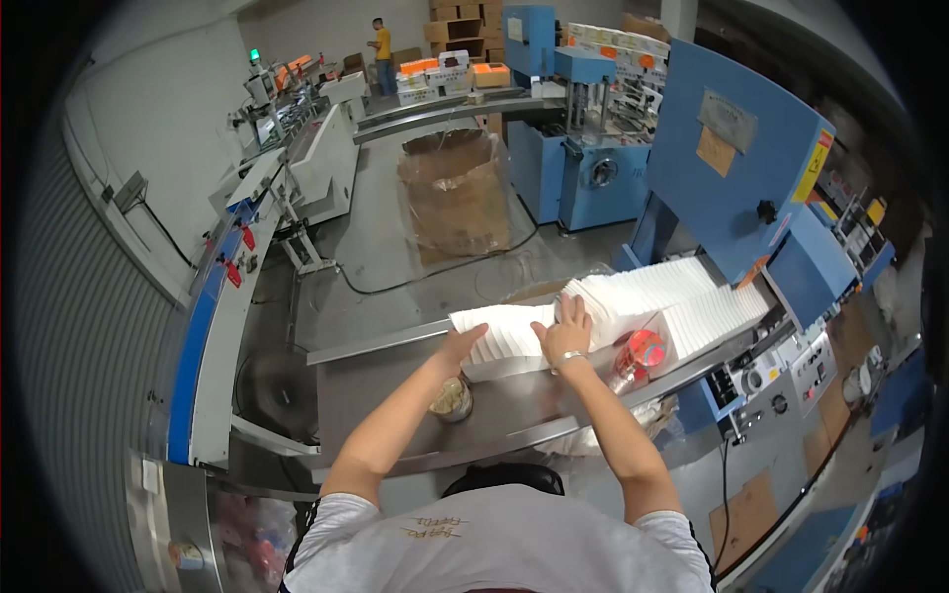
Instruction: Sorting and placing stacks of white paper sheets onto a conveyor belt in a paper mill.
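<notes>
A row of white folded paper sheets [512, 334] stands on edge on a metal table [376, 405]. My left hand [462, 346] presses against the row's left end, thumb over the top edge and the other fingers partly hidden. At the row's right side is my right hand [567, 334], fingers spread over the paper and thumb pointing left; the row is held between both hands. Longer rows of the same white paper [643, 289] run right, up to the blue machine. A red-topped clear container [641, 354] sits right of my right hand. Near my left forearm stands a small jar [452, 399].
A blue machine panel [732, 158] rises at the right. Beyond the table stands a large plastic-lined carton [453, 198], with a black cable [395, 290] on the floor. A long conveyor machine [213, 316] runs along the left. A person in a yellow top [382, 49] stands far back.
</notes>
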The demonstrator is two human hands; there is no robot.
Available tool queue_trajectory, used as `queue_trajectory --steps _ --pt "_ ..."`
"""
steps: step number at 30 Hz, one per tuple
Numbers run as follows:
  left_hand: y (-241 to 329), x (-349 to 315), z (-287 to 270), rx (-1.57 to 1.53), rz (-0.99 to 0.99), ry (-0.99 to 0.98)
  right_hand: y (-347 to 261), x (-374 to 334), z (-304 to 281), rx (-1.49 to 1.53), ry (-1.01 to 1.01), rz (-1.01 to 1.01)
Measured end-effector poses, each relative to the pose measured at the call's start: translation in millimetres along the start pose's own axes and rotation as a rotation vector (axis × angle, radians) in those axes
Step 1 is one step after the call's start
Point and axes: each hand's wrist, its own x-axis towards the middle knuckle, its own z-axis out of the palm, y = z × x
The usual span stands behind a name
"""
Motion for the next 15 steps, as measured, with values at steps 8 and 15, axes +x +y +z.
queue_trajectory --steps 8,15 --pt "63.0 -84.3 -48.2 -0.165 -0.185 0.07 -106.1 -16.9 -12.9 0.176 0.048 0.078" --pt "54.0 -84.2 -65.8 -0.009 -0.137 0.143 -63.0 18.4 -5.9 0.562 -0.458 0.158"
